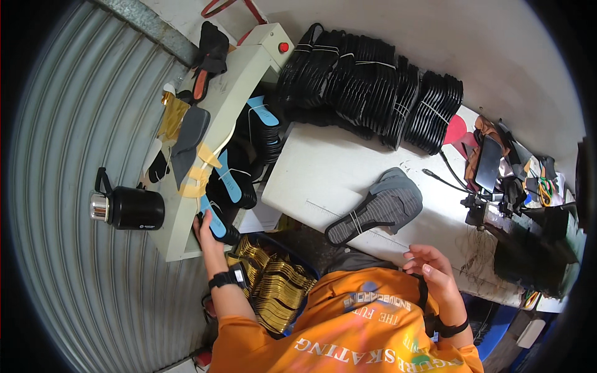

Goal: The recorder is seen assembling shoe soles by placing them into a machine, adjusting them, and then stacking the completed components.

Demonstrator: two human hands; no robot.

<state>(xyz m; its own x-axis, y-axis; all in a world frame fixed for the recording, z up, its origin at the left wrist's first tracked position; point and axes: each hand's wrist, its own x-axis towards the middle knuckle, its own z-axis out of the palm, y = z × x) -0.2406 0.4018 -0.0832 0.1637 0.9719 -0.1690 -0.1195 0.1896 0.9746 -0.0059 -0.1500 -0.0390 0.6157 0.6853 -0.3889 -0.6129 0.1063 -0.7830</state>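
My left hand (206, 233) reaches out to the left, its fingers closed round the edge of a small stack of dark shoe soles with a light blue top piece (212, 219). Two more blue-topped stacks, one of them a tied stack (229, 179), sit just beyond it. My right hand (430, 262) hovers by the table's near edge, fingers loosely bent and apart, holding nothing that I can see. Between my hands, on the white table (305, 168), lies a bundle of grey striped slipper uppers or soles (379, 202) bound with a pale band.
Banded black soles (367, 78) line the back of the table. A phone (489, 163), cables and scraps clutter its right side. At left, a black flask (138, 208) stands beside a pale machine housing (230, 93). Below is a bin of gold pieces (280, 298).
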